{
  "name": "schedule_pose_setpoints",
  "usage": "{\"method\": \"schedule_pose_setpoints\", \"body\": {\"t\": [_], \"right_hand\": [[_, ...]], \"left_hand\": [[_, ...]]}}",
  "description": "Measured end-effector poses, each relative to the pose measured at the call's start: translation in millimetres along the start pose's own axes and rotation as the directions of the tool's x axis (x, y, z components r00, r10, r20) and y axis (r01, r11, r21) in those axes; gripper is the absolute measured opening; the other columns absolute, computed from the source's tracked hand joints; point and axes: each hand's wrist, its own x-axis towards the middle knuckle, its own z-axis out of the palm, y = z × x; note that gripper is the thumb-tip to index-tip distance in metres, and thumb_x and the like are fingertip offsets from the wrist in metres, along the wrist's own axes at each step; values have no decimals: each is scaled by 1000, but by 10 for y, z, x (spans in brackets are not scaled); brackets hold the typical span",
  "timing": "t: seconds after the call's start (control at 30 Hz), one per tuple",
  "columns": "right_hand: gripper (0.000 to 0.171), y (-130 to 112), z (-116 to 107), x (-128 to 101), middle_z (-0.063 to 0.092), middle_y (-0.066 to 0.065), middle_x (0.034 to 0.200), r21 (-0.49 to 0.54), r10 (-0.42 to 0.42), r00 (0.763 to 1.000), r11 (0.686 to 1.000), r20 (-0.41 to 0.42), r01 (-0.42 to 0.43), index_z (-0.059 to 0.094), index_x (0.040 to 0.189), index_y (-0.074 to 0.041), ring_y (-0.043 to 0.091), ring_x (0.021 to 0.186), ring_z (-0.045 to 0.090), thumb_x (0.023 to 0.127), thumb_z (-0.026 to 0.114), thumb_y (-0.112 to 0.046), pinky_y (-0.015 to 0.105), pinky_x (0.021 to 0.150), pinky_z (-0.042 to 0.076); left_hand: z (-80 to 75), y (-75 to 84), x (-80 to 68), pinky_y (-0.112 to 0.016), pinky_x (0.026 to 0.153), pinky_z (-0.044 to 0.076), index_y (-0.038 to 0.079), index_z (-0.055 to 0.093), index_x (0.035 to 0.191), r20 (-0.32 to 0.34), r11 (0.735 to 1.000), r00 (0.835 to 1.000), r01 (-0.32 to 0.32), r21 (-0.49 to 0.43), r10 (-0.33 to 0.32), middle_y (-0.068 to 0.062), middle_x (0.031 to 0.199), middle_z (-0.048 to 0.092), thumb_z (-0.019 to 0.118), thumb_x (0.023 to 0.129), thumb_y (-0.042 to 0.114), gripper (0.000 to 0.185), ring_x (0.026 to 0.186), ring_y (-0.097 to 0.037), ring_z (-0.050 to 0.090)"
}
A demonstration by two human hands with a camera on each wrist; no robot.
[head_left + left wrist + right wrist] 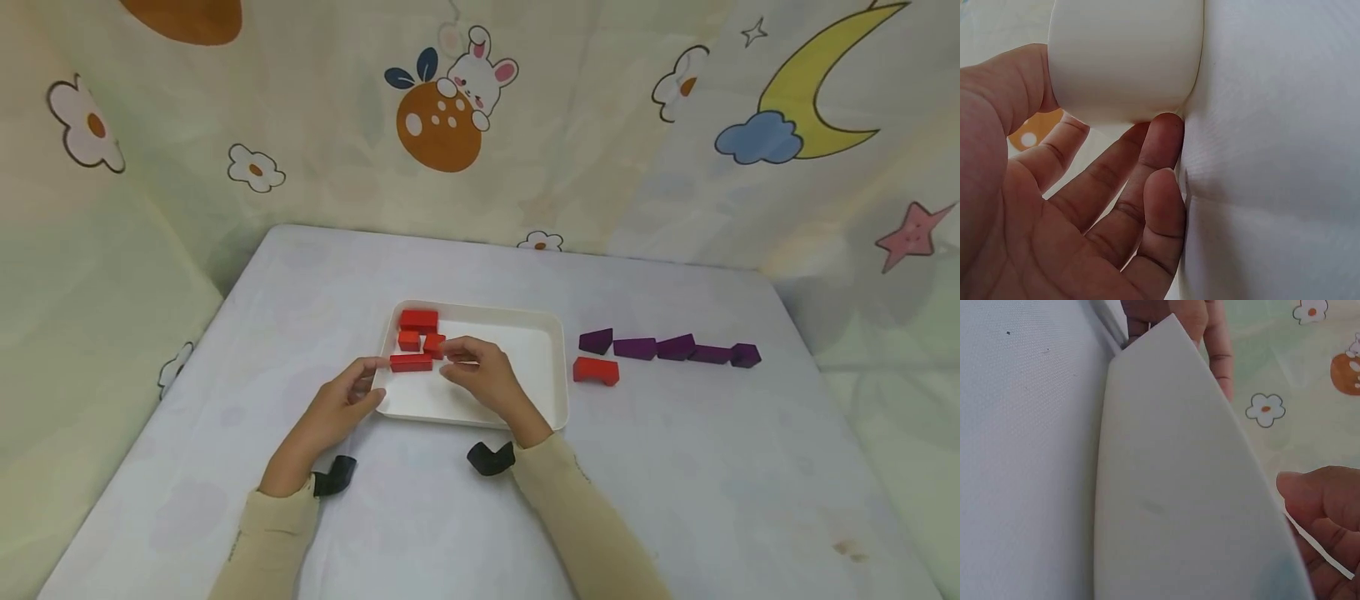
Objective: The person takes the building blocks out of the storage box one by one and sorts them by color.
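Beige sleeves [585, 517] are seen at the bottom of the head view, one on each forearm. Two black curved blocks lie on the table near the wrists: one [334, 475] at lower centre-left beside the left wrist, one [491, 458] at centre beside the right wrist.

Left hand [333, 414]: placed at the near-left corner of the white tray [525, 392], left of centre. In the left wrist view the fingers [1147, 181] are shown loosely spread and nearly straight, fingertips touching the rounded outer wall of the tray; nothing is gripped.

Right hand [480, 372]: held over the tray floor at centre frame, fingers drawn together and pointing left, fingertips at the red blocks. Whether a block is pinched cannot be told; the right wrist view is filled by the tray wall.

Four red blocks are grouped in the tray's left part: a long one [411, 362] nearest, a small one [433, 344] just by the fingertips, another small one [408, 339] beside it, and a larger one [418, 319] at the far corner.

Right of the tray, on the pale table cover [712, 467], a red arch block [596, 371] is noted, and just beyond it a row of five purple blocks [671, 347] running rightward.

Farthest, a cartoon-printed cloth [442, 117] with a rabbit, flowers, moon and star is hung as backdrop.
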Motion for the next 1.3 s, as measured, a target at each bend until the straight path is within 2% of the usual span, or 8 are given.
{"method": "schedule_pose_setpoints", "body": {"t": [0.23, 0.37, 0.53, 0.8, 0.97, 1.13, 1.3], "right_hand": [[31, -15, 82, 94, 75, 18, 129, -24, 17, 1000, 1000, 17, -17, 73, 128, 3, 35, 121, 71, 97, 76, -1, 39, 103, 58], [35, -28, 125, 141, 75, 16, 128, -109, 23, 1000, 994, 11, -22, 73, 130, 1, 33, 120, 71, 95, 78, -1, 40, 105, 57], [39, -68, 206, 186, 75, 14, 126, -241, 20, 1000, 970, 6, -18, 76, 131, -2, 31, 116, 70, 93, 83, -2, 42, 105, 56], [22, -129, 291, 204, 76, 9, 106, -309, 12, 999, 951, -50, -27, 81, 116, -5, 23, 97, 64, 95, 80, 0, 36, 91, 56], [19, -104, 230, 137, 79, 9, 112, -276, -23, 999, 961, -44, 10, 80, 115, -4, 28, 106, 73, 97, 77, 1, 41, 98, 58], [25, -55, 57, -41, 77, 14, 122, -172, -92, 995, 982, -45, 83, 77, 122, -2, 34, 113, 74, 98, 76, 2, 41, 99, 60], [31, -10, -177, -264, 75, 16, 126, -90, -139, 984, 988, -110, 129, 76, 128, -1, 34, 114, 72, 98, 77, 0, 38, 96, 61]], "left_hand": [[-8, 60, 22, -57, 104, 54, 14, 52, 154, 6, 1000, 1000, 4, -1, -4, -25, 154, 58, 65, 107, 16, 49, 126, -41, 62], [-12, 79, 26, -57, 104, 55, 13, 52, 154, 8, 1000, 1000, -4, 3, 4, -26, 153, 58, 65, 107, 16, 48, 125, -42, 62], [2, 78, 31, -58, 105, 55, 12, 53, 153, 5, 1000, 1000, -16, -2, 16, -27, 152, 59, 65, 107, 15, 48, 128, -44, 62], [12, 94, 18, -59, 106, 54, 11, 53, 152, -10, 1000, 1000, -29, -8, 29, -27, 150, 61, 65, 107, 14, 47, 129, -46, 63], [22, 94, -14, -59, 105, 55, 13, 54, 152, -11, 1000, 1000, -16, -18, 16, -28, 151, 59, 65, 106, 14, 47, 131, -47, 63], [40, 74, -69, -60, 107, 53, 13, 55, 151, -14, 1000, 1000, -7, -12, 7, -27, 152, 59, 67, 106, 13, 47, 134, -47, 61], [35, 47, -120, -60, 108, 53, 12, 56, 150, -24, 1000, 1000, -11, -15, 11, -26, 150, 61, 68, 105, 13, 47, 134, -46, 61]]}}
